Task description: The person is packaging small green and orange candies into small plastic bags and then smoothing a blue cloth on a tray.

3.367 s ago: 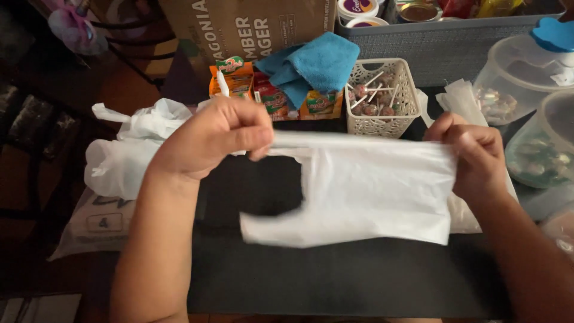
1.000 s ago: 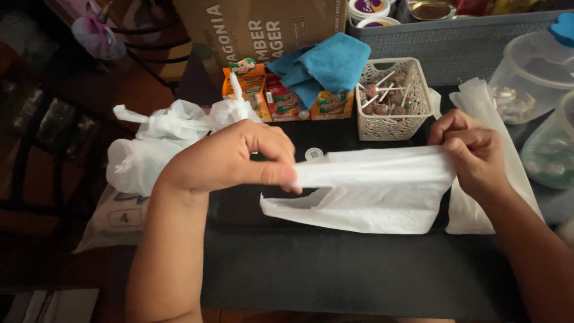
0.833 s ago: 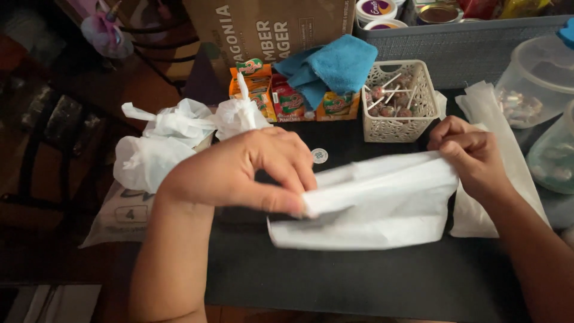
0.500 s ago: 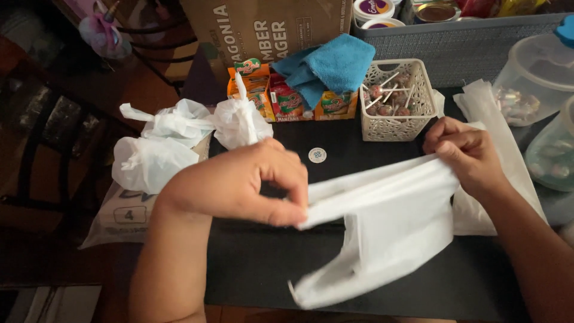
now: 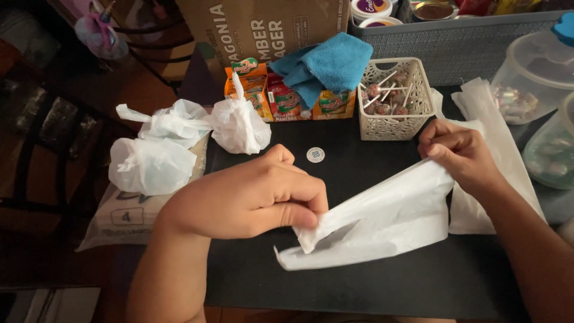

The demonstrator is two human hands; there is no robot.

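Bag: white plastic bag [image 5: 382, 215], flat a moment ago, now gathered and folded narrower.
Left hand [image 5: 251, 197]: fingers pinch its lower end.
Right hand [image 5: 460, 152]: fingers grip its upper end.

1. The left hand [image 5: 251, 200] pinches one end of a white plastic bag [image 5: 376, 218] between thumb and fingers.
2. The right hand [image 5: 463, 154] grips the bag's other end, holding it stretched above the black table [image 5: 359, 281].
3. Behind stand a white lollipop basket [image 5: 394, 101], a blue cloth [image 5: 332, 66] and knotted white bags [image 5: 179, 140].
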